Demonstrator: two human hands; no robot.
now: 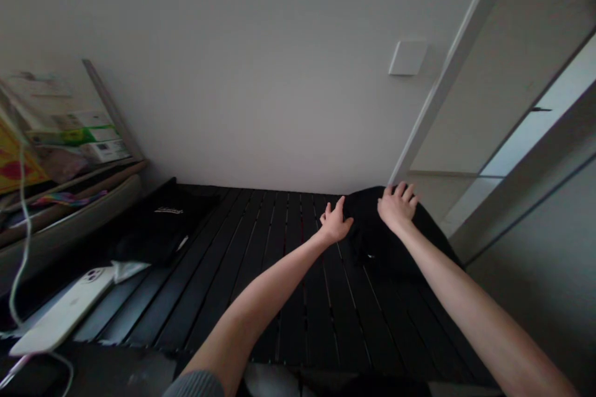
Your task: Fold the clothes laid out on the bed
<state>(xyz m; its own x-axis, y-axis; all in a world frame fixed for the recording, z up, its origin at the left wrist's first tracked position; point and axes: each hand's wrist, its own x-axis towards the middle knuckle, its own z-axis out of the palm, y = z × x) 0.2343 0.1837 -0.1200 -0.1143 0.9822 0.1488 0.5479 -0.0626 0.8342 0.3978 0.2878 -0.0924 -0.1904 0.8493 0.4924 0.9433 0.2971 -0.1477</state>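
Note:
A black folded cloth (379, 245), perhaps a garment, lies on the right end of a black slatted surface (288, 273). My right hand (398, 206) rests at its far edge, palm down with the fingers apart. Beside the cloth's left edge is my left hand (335, 223), its fingers spread and nothing in them; whether it touches the cloth I cannot tell. A second black cloth item (162, 223) with white lettering lies folded at the left.
A white phone (65, 310) with a cable plugged in lies at the near left. Behind it stands a bin or basket (93, 217) near boxes (105, 150). A pale wall (261, 74) with a switch plate (408, 57) rises at the back. To the right is a door frame (447, 68).

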